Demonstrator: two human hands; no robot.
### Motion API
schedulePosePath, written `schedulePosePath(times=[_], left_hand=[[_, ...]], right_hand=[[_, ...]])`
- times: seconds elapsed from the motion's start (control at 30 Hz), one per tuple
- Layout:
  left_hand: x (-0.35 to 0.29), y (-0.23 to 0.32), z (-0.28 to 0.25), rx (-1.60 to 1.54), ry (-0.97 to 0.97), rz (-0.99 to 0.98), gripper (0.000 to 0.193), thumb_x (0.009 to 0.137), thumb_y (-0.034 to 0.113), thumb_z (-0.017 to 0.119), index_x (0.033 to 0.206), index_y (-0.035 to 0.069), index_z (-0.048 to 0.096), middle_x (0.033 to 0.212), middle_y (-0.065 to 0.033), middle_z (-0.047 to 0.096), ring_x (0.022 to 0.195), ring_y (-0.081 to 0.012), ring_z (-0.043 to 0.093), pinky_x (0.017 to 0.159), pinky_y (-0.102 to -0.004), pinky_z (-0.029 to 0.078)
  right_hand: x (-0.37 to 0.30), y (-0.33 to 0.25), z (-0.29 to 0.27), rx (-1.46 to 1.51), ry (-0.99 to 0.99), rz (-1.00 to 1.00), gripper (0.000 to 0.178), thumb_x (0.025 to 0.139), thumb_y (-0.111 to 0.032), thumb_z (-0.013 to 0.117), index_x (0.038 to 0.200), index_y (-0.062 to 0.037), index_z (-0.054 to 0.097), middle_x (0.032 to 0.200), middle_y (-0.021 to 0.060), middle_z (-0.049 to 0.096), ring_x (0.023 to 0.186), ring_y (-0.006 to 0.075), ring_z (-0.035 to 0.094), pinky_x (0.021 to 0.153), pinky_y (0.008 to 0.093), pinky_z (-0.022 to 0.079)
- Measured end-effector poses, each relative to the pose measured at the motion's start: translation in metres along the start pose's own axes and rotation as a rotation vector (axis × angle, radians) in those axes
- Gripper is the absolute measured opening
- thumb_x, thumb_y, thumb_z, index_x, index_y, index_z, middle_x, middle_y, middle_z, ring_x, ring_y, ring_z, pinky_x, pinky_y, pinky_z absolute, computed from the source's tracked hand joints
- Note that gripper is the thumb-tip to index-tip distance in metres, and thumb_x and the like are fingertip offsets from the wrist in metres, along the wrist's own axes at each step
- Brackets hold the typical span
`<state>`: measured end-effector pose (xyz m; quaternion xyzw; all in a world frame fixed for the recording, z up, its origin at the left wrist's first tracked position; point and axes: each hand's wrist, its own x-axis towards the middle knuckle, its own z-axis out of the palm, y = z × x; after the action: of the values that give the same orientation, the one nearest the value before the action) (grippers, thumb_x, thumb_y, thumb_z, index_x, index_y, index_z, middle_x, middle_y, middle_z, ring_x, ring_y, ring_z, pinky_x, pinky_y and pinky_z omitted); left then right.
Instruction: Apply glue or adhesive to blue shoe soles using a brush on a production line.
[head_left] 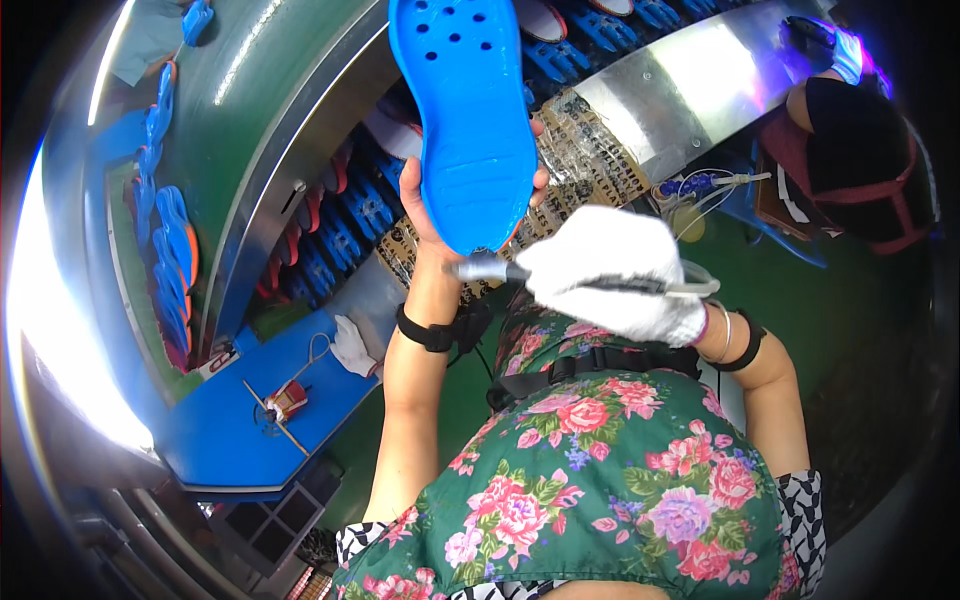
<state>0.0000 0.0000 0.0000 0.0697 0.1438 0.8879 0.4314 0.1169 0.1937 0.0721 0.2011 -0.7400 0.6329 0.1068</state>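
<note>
My bare left hand grips a blue shoe sole from beneath. Its inner side faces up, with several round holes at the far end and ridges near the heel. Fingertips show along the sole's right edge, and the thumb rests on its left edge. A white knitted glove covers my right hand, closed around a slim brush with a pale, blurred tip and a thin hose behind it. The brush tip is just below the heel end, near my left wrist; whether it touches the sole I cannot tell.
A green conveyor with a metal edge curves along the left, carrying blue soles. Shoe parts line a rack below it. A blue table holds a white glove and a small red object. Another person works at right.
</note>
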Motion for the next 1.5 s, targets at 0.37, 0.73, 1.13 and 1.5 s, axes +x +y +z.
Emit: schedulePosePath(times=[0.37, 0.73, 1.13, 1.5], left_hand=[[0.01, 0.02, 0.01, 0.138, 0.033, -0.097, 0.123, 0.077, 0.078, 0.066, 0.154, -0.01, 0.027, 0.136, -0.0304, 0.049, 0.099, -0.0386, 0.058, 0.074, -0.0425, 0.049], [0.003, 0.01, -0.004, 0.053, 0.073, -0.1, 0.112, 0.082, 0.071, 0.067, 0.157, -0.002, 0.028, 0.146, -0.0279, 0.046, 0.102, -0.0419, 0.06, 0.083, -0.0521, 0.052], [-0.024, -0.037, 0.013, -0.056, 0.291, -0.109, 0.095, 0.092, 0.069, 0.058, 0.158, 0.006, 0.033, 0.143, -0.0266, 0.054, 0.118, -0.0509, 0.061, 0.091, -0.0581, 0.056], [-0.098, 0.015, 0.016, 0.122, 0.03, 0.186, 0.127, 0.074, 0.071, 0.08, 0.163, 0.005, 0.019, 0.154, -0.033, 0.04, 0.134, -0.0484, 0.05, 0.103, -0.0615, 0.05]], right_hand=[[-0.002, 0.01, 0.004, -0.027, -0.157, -0.184, 0.023, 0.082, -0.008, 0.079, 0.105, -0.0108, 0.078, 0.108, 0.0077, 0.077, 0.088, 0.0251, 0.073, 0.077, 0.0381, 0.058], [0.001, 0.021, 0.005, 0.114, 0.145, 0.194, 0.013, 0.078, 0.001, 0.083, 0.089, -0.004, 0.079, 0.097, 0.0123, 0.079, 0.09, 0.023, 0.076, 0.082, 0.035, 0.059], [0.048, 0.056, -0.057, -0.405, 0.349, -0.242, 0.019, 0.083, -0.001, 0.076, 0.102, -0.003, 0.077, 0.1, 0.0129, 0.076, 0.089, 0.0273, 0.072, 0.08, 0.0382, 0.058], [0.01, 0.025, -0.008, 0.613, 0.288, 0.24, 0.016, 0.082, 0.003, 0.077, 0.099, 0.0016, 0.078, 0.105, 0.0157, 0.078, 0.093, 0.0194, 0.074, 0.084, 0.032, 0.06]])
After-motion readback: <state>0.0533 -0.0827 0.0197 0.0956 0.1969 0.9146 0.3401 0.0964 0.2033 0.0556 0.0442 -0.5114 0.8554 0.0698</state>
